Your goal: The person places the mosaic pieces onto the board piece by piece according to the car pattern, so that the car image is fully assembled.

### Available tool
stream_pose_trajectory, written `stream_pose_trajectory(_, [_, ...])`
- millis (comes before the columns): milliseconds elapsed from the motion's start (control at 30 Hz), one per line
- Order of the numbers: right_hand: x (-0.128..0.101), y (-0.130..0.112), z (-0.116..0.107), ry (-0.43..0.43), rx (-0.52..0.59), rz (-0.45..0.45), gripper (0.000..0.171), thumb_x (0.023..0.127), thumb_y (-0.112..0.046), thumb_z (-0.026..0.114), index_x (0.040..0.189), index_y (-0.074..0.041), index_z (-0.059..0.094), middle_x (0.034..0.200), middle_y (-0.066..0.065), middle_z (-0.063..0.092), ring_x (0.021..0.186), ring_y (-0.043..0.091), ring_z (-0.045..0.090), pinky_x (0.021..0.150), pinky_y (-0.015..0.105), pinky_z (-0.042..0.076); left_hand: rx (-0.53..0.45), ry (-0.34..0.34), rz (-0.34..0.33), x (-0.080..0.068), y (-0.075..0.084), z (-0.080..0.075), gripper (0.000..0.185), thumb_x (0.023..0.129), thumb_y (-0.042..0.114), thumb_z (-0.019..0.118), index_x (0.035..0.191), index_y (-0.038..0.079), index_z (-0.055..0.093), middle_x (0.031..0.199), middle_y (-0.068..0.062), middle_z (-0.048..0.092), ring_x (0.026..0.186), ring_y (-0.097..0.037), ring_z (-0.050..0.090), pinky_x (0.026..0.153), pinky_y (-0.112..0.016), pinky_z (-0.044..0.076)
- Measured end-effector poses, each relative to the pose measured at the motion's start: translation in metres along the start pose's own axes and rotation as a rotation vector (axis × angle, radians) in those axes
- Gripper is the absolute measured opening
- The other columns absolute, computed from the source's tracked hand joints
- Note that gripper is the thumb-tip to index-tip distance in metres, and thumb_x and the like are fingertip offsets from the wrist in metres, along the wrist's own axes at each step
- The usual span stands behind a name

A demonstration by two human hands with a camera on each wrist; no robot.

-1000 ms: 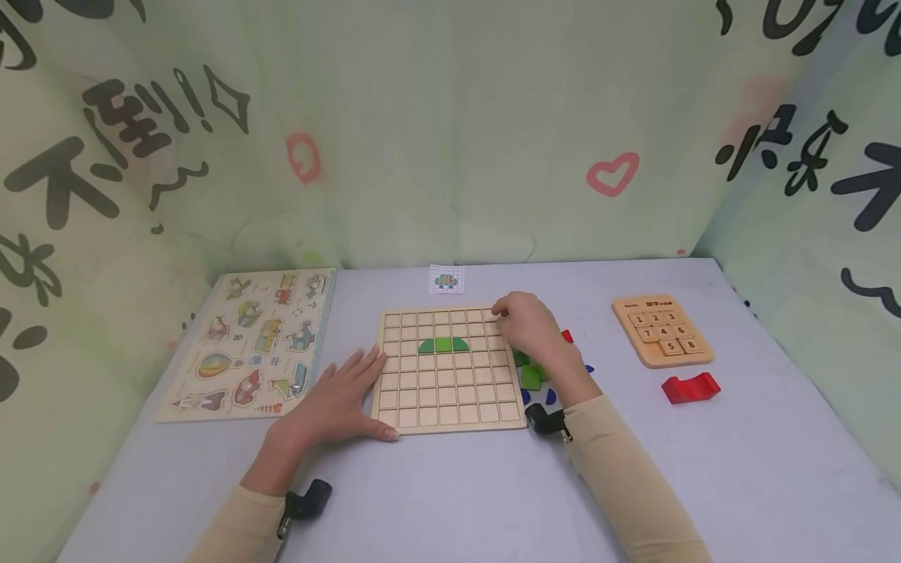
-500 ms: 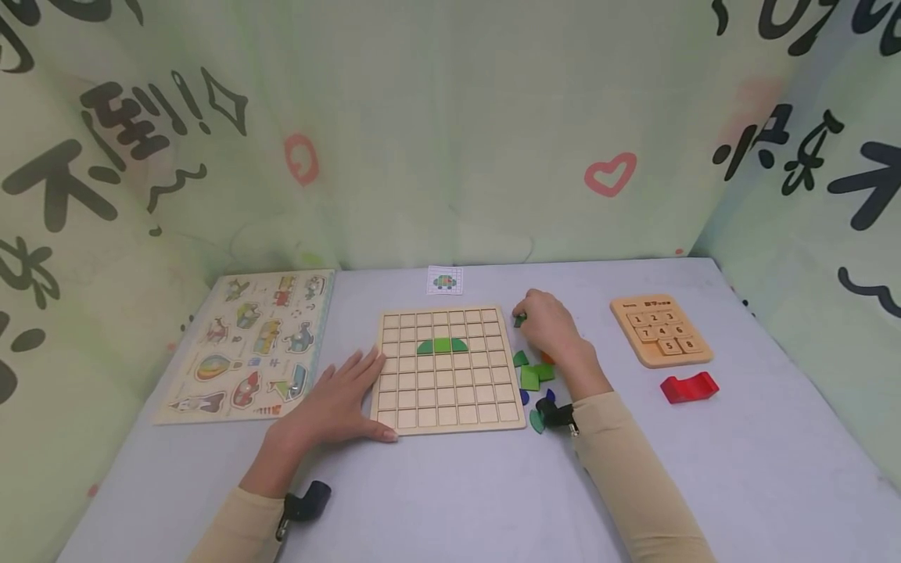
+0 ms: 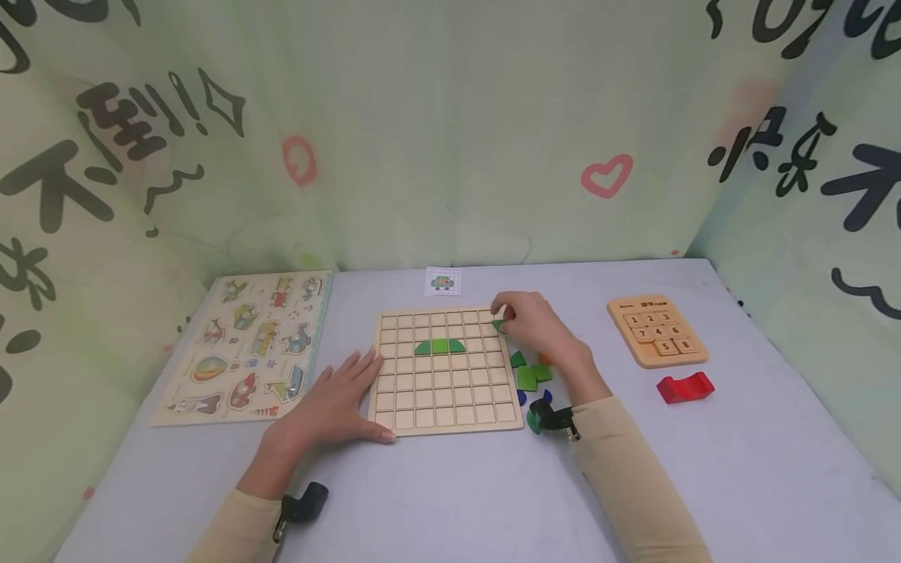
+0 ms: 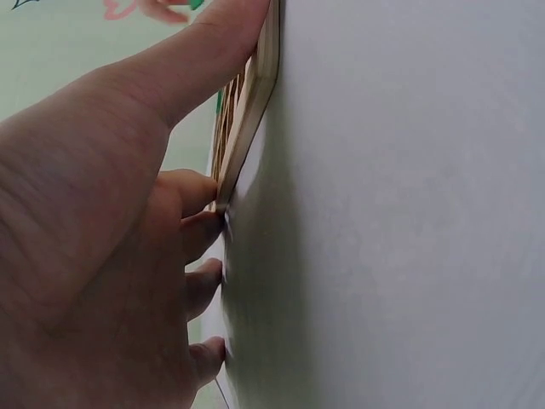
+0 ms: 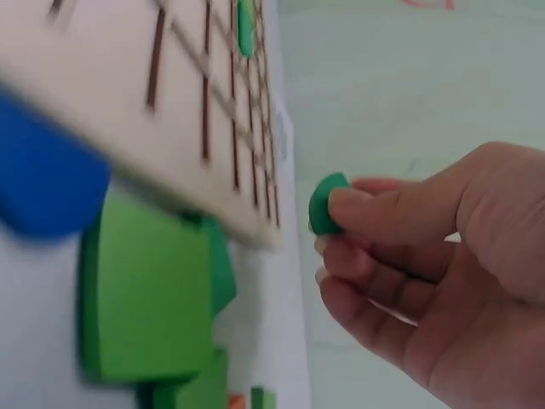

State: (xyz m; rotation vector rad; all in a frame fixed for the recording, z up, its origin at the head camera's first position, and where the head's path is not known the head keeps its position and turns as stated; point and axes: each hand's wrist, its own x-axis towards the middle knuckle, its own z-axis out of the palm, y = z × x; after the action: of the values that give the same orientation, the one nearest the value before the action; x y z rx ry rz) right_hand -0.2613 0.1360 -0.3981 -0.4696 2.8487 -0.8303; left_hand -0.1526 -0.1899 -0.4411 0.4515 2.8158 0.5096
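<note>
My left hand [image 3: 341,403] lies with fingers spread along the left edge of a wooden grid board [image 3: 445,383], thumb at its near corner. Between thumb and fingertips, my right hand [image 3: 536,322] pinches a small green rounded piece [image 5: 325,204], held over the board's far right corner. Two dark green quarter-round pieces [image 3: 423,348] flank a light green square [image 3: 439,346] in one upper row of the grid. Right of the board lie loose pieces, among them light green squares [image 5: 153,290], a blue rounded piece [image 5: 47,170] and a green piece [image 3: 533,422] partly behind the wrist camera.
Behind the board is a small card [image 3: 442,281] printed with a coloured figure on a grid. A picture puzzle board [image 3: 232,328] occupies the left side. Off to the right are a wooden number puzzle [image 3: 658,330] and a red curved block [image 3: 686,388].
My right hand went from the board's far right corner out to the right, where a green piece showed in its fingers, then back left over the corner with it. The left hand stayed put.
</note>
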Motion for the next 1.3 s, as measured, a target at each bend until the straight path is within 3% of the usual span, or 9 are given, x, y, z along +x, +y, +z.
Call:
stream_pose_trajectory(67, [0.000, -0.011, 0.002, -0.035, 0.054, -0.032, 0.035, 0.092, 0.001, 0.057, 0.124, -0.008, 0.069, 0.104, 0.013, 0.069, 0.088, 0.023, 0.057, 0.073, 0.032, 0.049, 0.005, 0.004, 0.002, -0.001, 0.000, 0.000, 0.128, 0.063, 0.075, 0.076, 0.159, 0.011, 0.022, 0.168, -0.009, 0.017, 0.155, -0.036, 0.013, 0.122, -0.065, 0.014])
stream_pose_trajectory(133, [0.000, -0.021, 0.005, -0.059, 0.080, -0.067, 0.036, 0.093, 0.000, 0.057, 0.126, -0.008, 0.069, 0.112, 0.013, 0.070, 0.095, 0.023, 0.060, 0.079, 0.034, 0.052, 0.007, 0.006, 0.000, -0.001, -0.001, -0.001, 0.128, 0.063, 0.074, 0.077, 0.159, 0.011, 0.022, 0.168, -0.009, 0.017, 0.155, -0.036, 0.013, 0.122, -0.065, 0.014])
stream_pose_trajectory(367, [0.004, -0.045, 0.022, -0.050, 0.143, -0.166, 0.018, 0.093, -0.002, 0.056, 0.105, -0.005, 0.070, 0.092, 0.008, 0.070, 0.082, 0.020, 0.058, 0.074, 0.032, 0.050, 0.005, 0.017, 0.010, -0.002, -0.002, -0.001, 0.128, 0.063, 0.074, 0.077, 0.159, 0.010, 0.022, 0.167, -0.010, 0.018, 0.155, -0.037, 0.014, 0.121, -0.066, 0.015])
stream_pose_trajectory(733, [0.006, -0.071, 0.047, -0.076, 0.217, -0.187, 0.006, 0.090, -0.005, 0.069, 0.093, -0.007, 0.074, 0.089, 0.002, 0.071, 0.081, 0.014, 0.060, 0.075, 0.027, 0.051, -0.005, 0.004, 0.000, -0.001, -0.005, 0.000, 0.129, 0.062, 0.079, 0.073, 0.160, 0.013, 0.021, 0.168, -0.007, 0.016, 0.156, -0.034, 0.012, 0.122, -0.065, 0.014])
stream_pose_trajectory(1067, [0.012, -0.093, 0.073, -0.094, 0.103, -0.268, 0.009, 0.090, -0.005, 0.068, 0.095, -0.009, 0.073, 0.089, 0.000, 0.072, 0.082, 0.013, 0.062, 0.079, 0.029, 0.054, 0.002, 0.006, 0.016, 0.001, -0.006, 0.004, 0.128, 0.063, 0.079, 0.073, 0.159, 0.013, 0.022, 0.168, -0.007, 0.017, 0.155, -0.035, 0.014, 0.121, -0.066, 0.016])
stream_pose_trajectory(1300, [0.014, -0.098, 0.085, -0.076, -0.012, -0.289, 0.007, 0.088, -0.005, 0.070, 0.083, -0.009, 0.069, 0.079, -0.001, 0.067, 0.073, 0.014, 0.057, 0.068, 0.027, 0.049, 0.000, 0.006, 0.019, 0.002, -0.003, 0.003, 0.126, 0.064, 0.076, 0.074, 0.160, 0.014, 0.021, 0.168, -0.006, 0.017, 0.156, -0.034, 0.013, 0.121, -0.066, 0.015])
